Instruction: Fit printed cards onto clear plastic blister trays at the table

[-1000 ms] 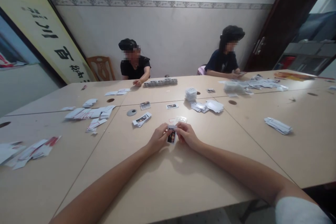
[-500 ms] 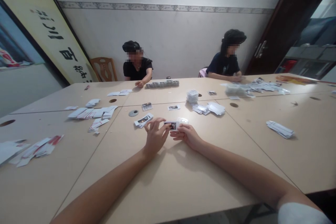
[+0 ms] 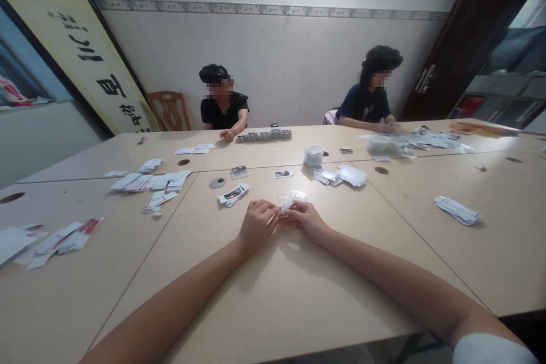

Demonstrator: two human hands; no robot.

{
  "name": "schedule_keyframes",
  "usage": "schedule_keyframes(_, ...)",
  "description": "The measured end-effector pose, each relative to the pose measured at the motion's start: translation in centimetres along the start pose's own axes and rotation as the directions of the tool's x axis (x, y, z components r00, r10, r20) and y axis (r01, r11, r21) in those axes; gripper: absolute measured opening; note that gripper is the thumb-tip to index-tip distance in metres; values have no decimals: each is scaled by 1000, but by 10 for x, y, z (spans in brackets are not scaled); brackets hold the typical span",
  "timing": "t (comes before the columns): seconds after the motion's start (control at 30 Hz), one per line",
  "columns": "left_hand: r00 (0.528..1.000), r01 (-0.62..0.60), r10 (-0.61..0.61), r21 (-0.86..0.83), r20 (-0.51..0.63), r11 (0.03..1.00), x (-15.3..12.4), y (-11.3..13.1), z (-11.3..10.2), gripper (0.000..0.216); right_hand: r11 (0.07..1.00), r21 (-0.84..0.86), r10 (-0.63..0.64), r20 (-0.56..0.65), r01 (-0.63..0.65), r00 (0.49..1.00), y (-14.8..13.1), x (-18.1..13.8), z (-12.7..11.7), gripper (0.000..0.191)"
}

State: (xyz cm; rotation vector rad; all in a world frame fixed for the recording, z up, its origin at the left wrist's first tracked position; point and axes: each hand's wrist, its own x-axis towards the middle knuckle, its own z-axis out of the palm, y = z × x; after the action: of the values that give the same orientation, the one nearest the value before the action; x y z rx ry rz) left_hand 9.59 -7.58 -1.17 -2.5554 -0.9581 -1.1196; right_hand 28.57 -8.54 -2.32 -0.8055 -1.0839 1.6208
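Note:
Above the middle of the near table, my right hand [image 3: 307, 220] pinches a small white card [image 3: 288, 201] between thumb and fingers. The card is tilted, so its printed face is turned out of sight. My left hand [image 3: 257, 224] meets it from the other side, its closed fingertips on the card's lower left edge. Just behind the card lies a clear plastic piece [image 3: 301, 196], partly covered by it. Left of my hands is a small stack of printed cards [image 3: 234, 195]. Farther back are a single printed card [image 3: 283, 174] and a small clear case [image 3: 239, 172].
White cards [image 3: 352, 176] lie beside a stack of clear cases [image 3: 313, 156]. More paper pieces are at the left [image 3: 149, 182] and a bundle [image 3: 456, 210] at the right. Two people sit across the table [image 3: 239, 307], with a row of filled cases [image 3: 264, 135] between them.
The card has turned from showing its printed face to being tilted nearly edge-on. My left fingers, spread and raised before, have come down and closed together at the card.

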Motion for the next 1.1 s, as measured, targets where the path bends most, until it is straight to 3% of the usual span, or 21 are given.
schedule_keyframes(0.4, 999, 41, -42, -52, -26, 998, -1, -1, 4, 15, 965, -216, -147, 20, 148, 989, 5, 0, 0, 30)
schedule_keyframes(0.6, 997, 65, -67, -74, -28, 995, -1, 0, 4, 14, 955, -254, -144, 55, 153, 988, 9, 4, -2, 30)
schedule_keyframes(1.1, 994, 106, -103, -103, 28, 989, -2, 1, 9, 16, 926, -335, -150, 99, 175, 984, 7, 3, -2, 7)
